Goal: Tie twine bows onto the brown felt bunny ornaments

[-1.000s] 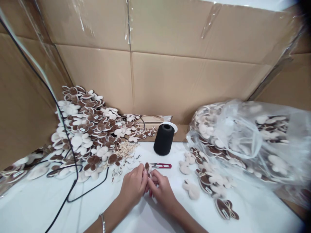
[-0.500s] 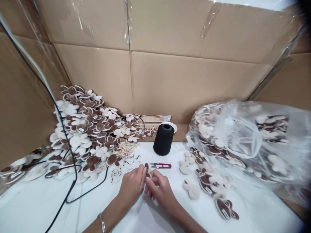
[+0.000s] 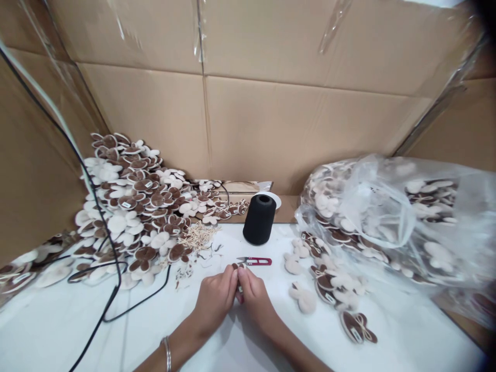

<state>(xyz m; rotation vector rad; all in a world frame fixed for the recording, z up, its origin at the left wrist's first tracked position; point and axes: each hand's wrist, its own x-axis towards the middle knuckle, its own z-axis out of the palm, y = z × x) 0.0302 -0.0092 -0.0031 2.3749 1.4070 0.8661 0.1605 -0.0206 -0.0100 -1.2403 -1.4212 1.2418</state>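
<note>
My left hand [image 3: 216,295] and my right hand [image 3: 253,295] meet at the middle front of the white table, fingers closed. Between them they pinch a small brown and cream bunny-shaped plush piece [image 3: 235,266]; only its tips show, and the fingers cover the rest. Just beyond my fingertips lie red-handled thread snips [image 3: 259,261]. To the right of my hands are loose bunny pieces, among them a cream one [image 3: 303,298] and a brown one with a string bow and label [image 3: 357,327].
A black thread cone [image 3: 259,221] stands behind the snips. At left rise a large heap of bunny pieces [image 3: 143,206] and a small pile of cream string bits [image 3: 198,235]. A black cable [image 3: 112,243] crosses the left side. A clear plastic bag [image 3: 391,217] of pieces lies right. Cardboard walls [image 3: 251,124] surround the table.
My hands have drawn closer together, the right fingers now pressed against the left. The bunny piece has sunk deeper between them and shows less. The whole view has shifted slightly.
</note>
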